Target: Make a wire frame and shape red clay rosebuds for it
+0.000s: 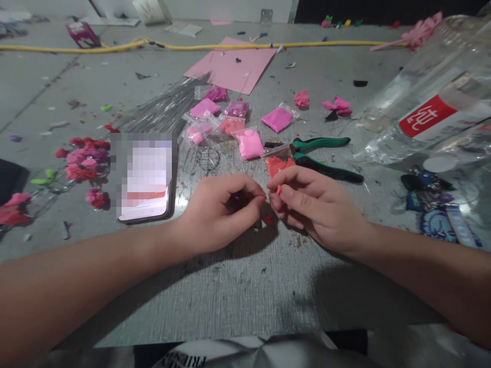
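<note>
My left hand (pixel 222 209) rests on the grey table with its fingers curled in a pinch; a small red clay bit (pixel 267 220) lies just below the fingertips. My right hand (pixel 310 204) is closed too, pinching a tiny red-pink clay piece (pixel 279 189) between thumb and forefinger. The two hands' fingertips almost meet. Just behind them lies an open bag of red clay (pixel 279 164).
Several small bags of pink and purple clay (pixel 251 144) lie behind the hands, beside green-handled pliers (pixel 322 153). A phone (pixel 146 176) lies left, near small clay roses (pixel 82 158). A clear plastic bottle (pixel 429 102) and keys (pixel 425 191) sit right. Pink paper (pixel 233 64) lies farther back.
</note>
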Tool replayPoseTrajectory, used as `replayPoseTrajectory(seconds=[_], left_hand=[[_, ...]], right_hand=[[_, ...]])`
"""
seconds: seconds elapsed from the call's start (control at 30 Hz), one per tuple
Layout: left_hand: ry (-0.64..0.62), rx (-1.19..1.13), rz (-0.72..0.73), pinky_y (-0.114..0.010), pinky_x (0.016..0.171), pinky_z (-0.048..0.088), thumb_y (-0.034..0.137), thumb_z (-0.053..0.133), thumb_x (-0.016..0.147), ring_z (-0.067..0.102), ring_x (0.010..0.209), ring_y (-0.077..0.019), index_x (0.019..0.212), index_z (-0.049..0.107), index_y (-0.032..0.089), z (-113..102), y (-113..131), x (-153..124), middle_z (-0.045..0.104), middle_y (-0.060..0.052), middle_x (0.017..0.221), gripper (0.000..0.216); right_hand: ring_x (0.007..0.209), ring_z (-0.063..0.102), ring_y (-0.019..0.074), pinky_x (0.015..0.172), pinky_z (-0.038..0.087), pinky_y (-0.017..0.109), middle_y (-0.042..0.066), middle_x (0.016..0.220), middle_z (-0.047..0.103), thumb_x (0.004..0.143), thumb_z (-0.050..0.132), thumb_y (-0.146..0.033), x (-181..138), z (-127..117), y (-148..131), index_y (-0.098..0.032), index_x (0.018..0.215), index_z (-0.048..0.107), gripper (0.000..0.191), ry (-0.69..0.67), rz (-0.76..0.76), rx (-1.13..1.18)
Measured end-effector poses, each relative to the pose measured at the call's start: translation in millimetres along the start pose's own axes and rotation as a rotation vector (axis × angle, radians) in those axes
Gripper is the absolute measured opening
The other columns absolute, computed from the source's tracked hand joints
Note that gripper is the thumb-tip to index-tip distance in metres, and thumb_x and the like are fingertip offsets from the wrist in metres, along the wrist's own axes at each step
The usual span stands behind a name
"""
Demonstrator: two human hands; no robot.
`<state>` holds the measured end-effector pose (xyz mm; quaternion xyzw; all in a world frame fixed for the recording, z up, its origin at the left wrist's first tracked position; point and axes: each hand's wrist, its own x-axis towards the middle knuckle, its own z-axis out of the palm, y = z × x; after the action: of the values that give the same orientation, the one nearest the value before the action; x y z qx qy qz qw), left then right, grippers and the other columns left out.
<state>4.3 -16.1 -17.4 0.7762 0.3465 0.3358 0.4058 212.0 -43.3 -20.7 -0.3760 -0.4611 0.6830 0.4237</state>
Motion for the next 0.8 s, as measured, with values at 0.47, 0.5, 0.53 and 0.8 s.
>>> replayPoseTrajectory(seconds=[0.47, 0.5, 0.53, 0.8], left_hand=[[-0.38, 0.525, 0.302, -0.036, 0.072, 0.058, 0.03, 0.054, 0.1, 0.073, 0.084, -0.0246, 0.114, 0.076, 0.013, -6.4, -6.7, 0.5, 0.073, -0.012, 0.101, 0.032], [-0.373, 0.549, 0.298, -0.037, 0.072, 0.058, 0.03, 0.054, 0.1, 0.073, 0.085, -0.0254, 0.114, 0.077, 0.014, -4.9, -7.3, -0.5, 0.074, -0.012, 0.102, 0.031], [-0.362, 0.563, 0.292, -0.037, 0.072, 0.058, 0.03, 0.055, 0.101, 0.074, 0.086, -0.0257, 0.113, 0.077, 0.014, -3.5, -7.9, -1.3, 0.074, -0.011, 0.102, 0.03], [-0.262, 0.326, 0.143, -0.027, 0.071, 0.053, 0.025, 0.067, 0.095, 0.068, 0.078, -0.0154, 0.101, 0.077, 0.016, -4.6, -4.4, 3.4, 0.074, -0.005, 0.091, 0.014]], right_hand=[[0.054, 0.046, 0.0078, 0.043, 0.029, 0.022, -0.004, 0.069, 0.059, 0.101, 0.067, -0.044, 9.5, -9.5, 7.8, -0.02, 0.089, 0.063, 0.027, 0.092, -0.145, -0.108], [0.054, 0.046, 0.0076, 0.043, 0.029, 0.021, -0.004, 0.069, 0.059, 0.101, 0.066, -0.043, 9.2, -9.2, 7.9, -0.02, 0.089, 0.064, 0.026, 0.087, -0.154, -0.107], [0.054, 0.046, 0.0075, 0.043, 0.029, 0.021, -0.004, 0.069, 0.059, 0.101, 0.066, -0.042, 9.1, -9.2, 8.3, -0.02, 0.089, 0.064, 0.025, 0.083, -0.161, -0.099], [0.052, 0.046, 0.0086, 0.042, 0.029, 0.023, -0.003, 0.065, 0.059, 0.098, 0.07, -0.045, 11.6, -13.0, 9.4, -0.022, 0.086, 0.066, 0.026, 0.15, -0.166, -0.051]])
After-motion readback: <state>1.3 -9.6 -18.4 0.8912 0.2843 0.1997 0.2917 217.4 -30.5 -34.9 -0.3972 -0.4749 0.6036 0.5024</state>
